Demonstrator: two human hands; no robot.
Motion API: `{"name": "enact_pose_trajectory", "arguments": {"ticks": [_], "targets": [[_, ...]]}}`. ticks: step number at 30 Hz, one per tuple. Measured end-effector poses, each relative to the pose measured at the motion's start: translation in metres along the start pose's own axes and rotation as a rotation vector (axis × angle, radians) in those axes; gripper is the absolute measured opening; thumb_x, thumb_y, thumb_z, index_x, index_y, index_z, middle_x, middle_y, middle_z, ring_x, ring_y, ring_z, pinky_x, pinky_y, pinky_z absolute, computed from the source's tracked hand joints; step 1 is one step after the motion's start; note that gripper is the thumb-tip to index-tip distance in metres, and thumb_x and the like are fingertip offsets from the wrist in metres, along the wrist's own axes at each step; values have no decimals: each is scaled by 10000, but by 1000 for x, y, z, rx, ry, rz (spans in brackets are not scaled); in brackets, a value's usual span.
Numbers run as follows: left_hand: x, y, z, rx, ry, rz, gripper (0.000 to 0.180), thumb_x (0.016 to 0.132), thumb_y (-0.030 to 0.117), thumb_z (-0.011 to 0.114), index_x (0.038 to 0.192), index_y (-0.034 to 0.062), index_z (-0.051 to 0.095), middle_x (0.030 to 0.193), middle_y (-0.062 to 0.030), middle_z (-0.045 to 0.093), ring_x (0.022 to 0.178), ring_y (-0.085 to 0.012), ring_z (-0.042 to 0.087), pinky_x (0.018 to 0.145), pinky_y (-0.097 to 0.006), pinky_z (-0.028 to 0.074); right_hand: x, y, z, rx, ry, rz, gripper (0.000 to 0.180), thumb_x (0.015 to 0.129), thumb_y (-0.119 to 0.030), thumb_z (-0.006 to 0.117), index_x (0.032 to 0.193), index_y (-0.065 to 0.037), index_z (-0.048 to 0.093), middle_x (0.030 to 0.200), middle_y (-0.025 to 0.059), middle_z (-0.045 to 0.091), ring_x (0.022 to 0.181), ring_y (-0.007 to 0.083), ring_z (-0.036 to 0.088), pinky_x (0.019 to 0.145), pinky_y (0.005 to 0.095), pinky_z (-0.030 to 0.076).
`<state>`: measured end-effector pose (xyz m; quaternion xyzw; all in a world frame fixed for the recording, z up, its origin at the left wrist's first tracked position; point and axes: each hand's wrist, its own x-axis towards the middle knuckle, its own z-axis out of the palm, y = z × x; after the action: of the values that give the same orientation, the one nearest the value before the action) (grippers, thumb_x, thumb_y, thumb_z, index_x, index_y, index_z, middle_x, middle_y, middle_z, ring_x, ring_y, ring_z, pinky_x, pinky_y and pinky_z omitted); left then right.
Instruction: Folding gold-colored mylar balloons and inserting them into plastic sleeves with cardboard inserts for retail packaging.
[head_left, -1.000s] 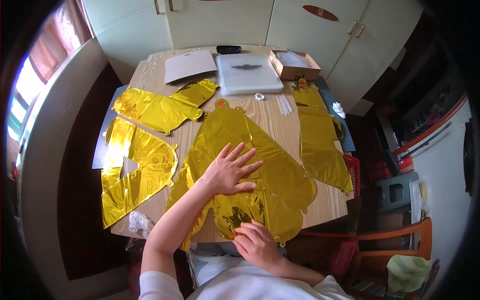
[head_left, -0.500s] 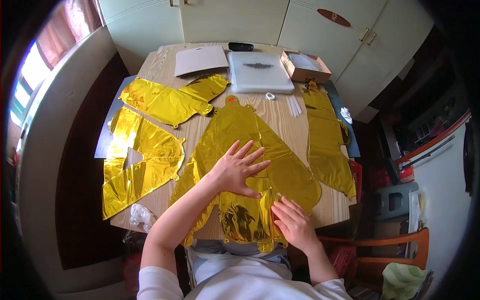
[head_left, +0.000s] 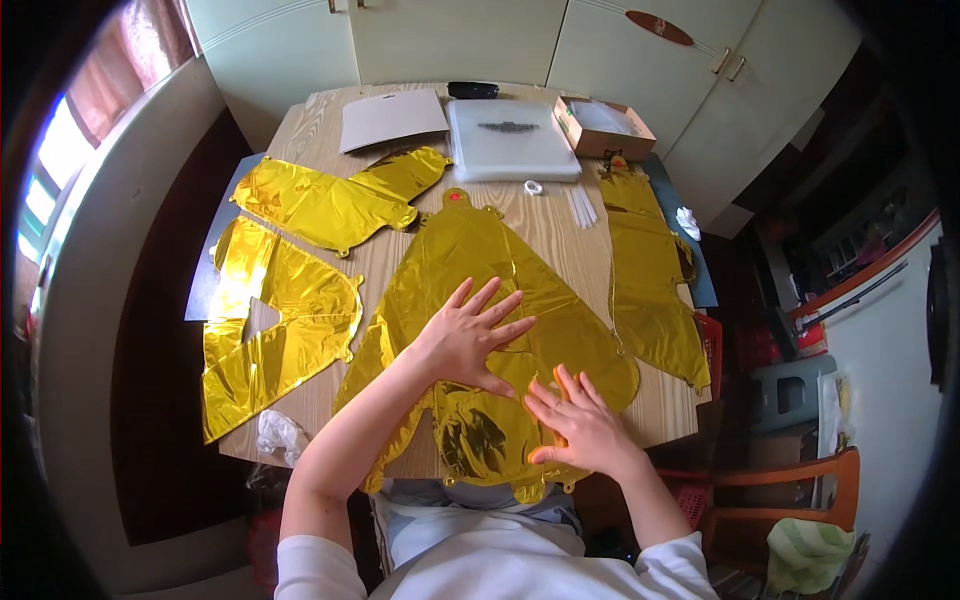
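Observation:
A large flat gold foil balloon (head_left: pixel 462 255) lies in front of me on the wooden table, its narrow tip pointing to the far side. My left hand (head_left: pixel 470 335) rests on the middle of it with fingers spread. Close beside it, my right hand (head_left: pixel 580 425) is over the balloon's near right part, fingers apart; whether it presses the foil I cannot tell. Neither hand grips anything. Two more gold foil balloons lie at the left, a bent one (head_left: pixel 310 205) farther off and a notched one (head_left: pixel 300 295) nearer. Another gold foil balloon (head_left: pixel 645 265) lies along the right edge.
Along the back stand a grey card sheet (head_left: pixel 393 122), a stack of clear plastic bags (head_left: pixel 510 155) and an open cardboard box (head_left: pixel 603 145). A white ring (head_left: pixel 533 188) and thin white strips (head_left: pixel 582 208) lie nearby. Crumpled white plastic (head_left: pixel 280 435) sits at the near left. A wooden chair (head_left: pixel 845 490) stands right.
My right hand has shifted slightly up and left, and its fingers have spread from lying close together. My left hand stays spread on the balloon. The whole view has shifted a little.

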<state>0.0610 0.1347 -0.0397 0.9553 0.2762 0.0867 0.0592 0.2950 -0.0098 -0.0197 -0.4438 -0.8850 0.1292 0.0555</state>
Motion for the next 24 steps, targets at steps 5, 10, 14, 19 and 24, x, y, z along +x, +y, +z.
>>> {"name": "enact_pose_trajectory", "arguments": {"ticks": [5, 10, 14, 19, 24], "targets": [[1, 0, 0, 15, -4, -1, 1076, 623, 858, 554, 1493, 258, 351, 1550, -119, 302, 1447, -390, 190, 1163, -579, 126, 15, 6, -9, -81, -117, 41, 1171, 610, -791, 616, 1508, -119, 281, 1566, 103, 262, 1445, 419, 154, 1167, 552, 144], [3, -1, 1, 12, -6, 8, 1080, 624, 859, 553, 1493, 249, 352, 1547, -129, 305, 1445, -398, 192, 1160, -582, 126, -1, -6, -10, -120, -121, 23, 1071, 685, -742, 618, 1505, -132, 297, 1565, 89, 269, 1445, 395, 180, 1156, 572, 157], [2, 0, 0, 2, 3, 6, 1081, 627, 864, 546, 1492, 246, 352, 1545, -129, 307, 1445, -394, 194, 1162, -576, 127, -37, -29, 4, -40, -81, 18, 827, 794, -550, 670, 1458, -136, 405, 1513, 64, 375, 1443, 309, 245, 1148, 573, 186], [0, -2, 2, 12, -8, -3, 1081, 630, 865, 542, 1494, 244, 348, 1545, -132, 307, 1445, -393, 195, 1163, -575, 125, -93, -38, 23, 304, 307, -33, 349, 817, -315, 722, 1061, -77, 645, 1059, 79, 648, 988, 305, 608, 949, 458, 436], [3, 0, 2, 18, -10, 7, 1084, 631, 869, 535, 1496, 245, 341, 1545, -133, 305, 1445, -394, 192, 1163, -576, 123, -110, -53, 75, 1349, 685, 861, 77, 923, -104, 625, 924, -29, 605, 809, -18, 629, 671, 56, 565, 582, 218, 457]]}}
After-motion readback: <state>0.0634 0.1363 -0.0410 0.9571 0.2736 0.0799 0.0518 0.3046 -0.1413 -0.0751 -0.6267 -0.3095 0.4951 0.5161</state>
